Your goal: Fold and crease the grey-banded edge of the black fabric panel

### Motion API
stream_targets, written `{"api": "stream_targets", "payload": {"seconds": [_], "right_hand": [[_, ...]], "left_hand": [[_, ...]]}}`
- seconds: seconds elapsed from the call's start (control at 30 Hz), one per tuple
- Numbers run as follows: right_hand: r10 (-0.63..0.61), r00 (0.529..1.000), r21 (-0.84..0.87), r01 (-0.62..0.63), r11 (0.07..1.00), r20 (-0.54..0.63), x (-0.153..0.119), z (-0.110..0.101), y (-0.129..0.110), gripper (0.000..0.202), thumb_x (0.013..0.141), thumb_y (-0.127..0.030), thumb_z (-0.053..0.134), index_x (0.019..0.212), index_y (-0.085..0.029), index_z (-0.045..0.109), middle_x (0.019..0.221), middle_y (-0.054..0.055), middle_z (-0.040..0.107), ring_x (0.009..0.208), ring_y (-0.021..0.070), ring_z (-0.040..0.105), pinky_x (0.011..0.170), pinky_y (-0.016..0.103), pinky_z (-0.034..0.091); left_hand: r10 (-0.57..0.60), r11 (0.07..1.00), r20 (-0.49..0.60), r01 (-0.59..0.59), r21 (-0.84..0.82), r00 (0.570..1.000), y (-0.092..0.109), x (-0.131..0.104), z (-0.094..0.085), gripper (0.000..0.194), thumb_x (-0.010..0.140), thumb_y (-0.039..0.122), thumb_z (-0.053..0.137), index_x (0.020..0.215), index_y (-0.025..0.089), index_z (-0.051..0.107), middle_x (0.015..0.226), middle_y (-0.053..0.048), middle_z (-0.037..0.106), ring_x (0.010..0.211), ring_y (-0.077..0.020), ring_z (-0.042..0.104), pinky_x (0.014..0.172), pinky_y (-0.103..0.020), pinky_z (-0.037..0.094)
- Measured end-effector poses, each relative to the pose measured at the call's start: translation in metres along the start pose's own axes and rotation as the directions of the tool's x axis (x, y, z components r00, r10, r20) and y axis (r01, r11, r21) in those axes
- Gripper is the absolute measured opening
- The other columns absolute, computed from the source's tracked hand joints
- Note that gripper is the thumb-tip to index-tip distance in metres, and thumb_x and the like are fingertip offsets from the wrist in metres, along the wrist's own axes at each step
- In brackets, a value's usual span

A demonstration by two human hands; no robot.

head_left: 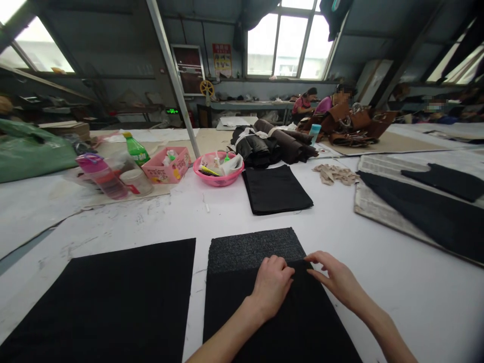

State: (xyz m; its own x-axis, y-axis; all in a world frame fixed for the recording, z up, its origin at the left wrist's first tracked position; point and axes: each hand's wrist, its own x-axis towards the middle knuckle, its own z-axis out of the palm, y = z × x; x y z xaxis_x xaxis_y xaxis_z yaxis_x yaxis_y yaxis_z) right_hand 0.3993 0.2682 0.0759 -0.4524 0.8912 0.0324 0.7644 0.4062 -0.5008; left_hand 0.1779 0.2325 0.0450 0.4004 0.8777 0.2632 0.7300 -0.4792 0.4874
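At the upper right corner of the black cloth, the right hand sets thumb and finger narrowly apart; the left hand rests curled on the cloth, its grip hidden. A grey panel borders the far edge. Step: apparently edge alignment. Next move: probably smooth the cloth leftward.

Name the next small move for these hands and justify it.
I'd have the right hand smooth the black cloth at its upper right corner: its thumb and finger are already there, beside the border with the grey speckled strip. The left hand rests on the cloth nearby, so it could probably steady it.
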Motion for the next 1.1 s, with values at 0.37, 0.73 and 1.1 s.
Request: {"api": "stream_targets", "payload": {"seconds": [0.37,0.73,1.1], "right_hand": [[-0.006,0.995,-0.146,0.021,0.989,0.105,0.028,0.013,0.007,0.014,0.075,-0.014,0.063,0.084,-0.023,0.057,0.085,0.0,0.057,0.079,0.0192,0.054,0.069,0.031,0.044],[-0.012,0.986,-0.07,0.024,0.997,0.165,0.011,0.0,-0.013,0.006,0.082,-0.025,0.062,0.087,-0.025,0.06,0.086,-0.001,0.062,0.078,0.0191,0.056,0.072,0.03,0.043],[0.069,0.963,0.335,-0.157,0.929,0.262,-0.006,-0.012,-0.011,0.025,0.083,-0.044,0.065,0.095,-0.023,0.07,0.09,0.001,0.067,0.084,0.0212,0.059,0.075,0.029,0.047]], "left_hand": [[-0.07,0.997,-0.009,0.07,-0.029,0.998,-0.003,-0.022,-0.004,0.027,0.082,0.02,0.07,0.107,0.024,0.063,0.103,-0.001,0.055,0.099,-0.0211,0.049,0.087,-0.037,0.043],[-0.034,0.992,0.005,0.035,-0.119,0.999,0.002,0.005,-0.003,0.013,0.095,0.027,0.052,0.101,0.022,0.063,0.093,-0.001,0.063,0.092,-0.0185,0.056,0.087,-0.035,0.043],[-0.2,0.818,0.013,0.174,-0.548,0.98,0.005,-0.03,-0.037,0.014,0.093,0.023,0.051,0.088,0.019,0.063,0.083,0.001,0.065,0.075,-0.0132,0.059,0.066,-0.022,0.041]]}}
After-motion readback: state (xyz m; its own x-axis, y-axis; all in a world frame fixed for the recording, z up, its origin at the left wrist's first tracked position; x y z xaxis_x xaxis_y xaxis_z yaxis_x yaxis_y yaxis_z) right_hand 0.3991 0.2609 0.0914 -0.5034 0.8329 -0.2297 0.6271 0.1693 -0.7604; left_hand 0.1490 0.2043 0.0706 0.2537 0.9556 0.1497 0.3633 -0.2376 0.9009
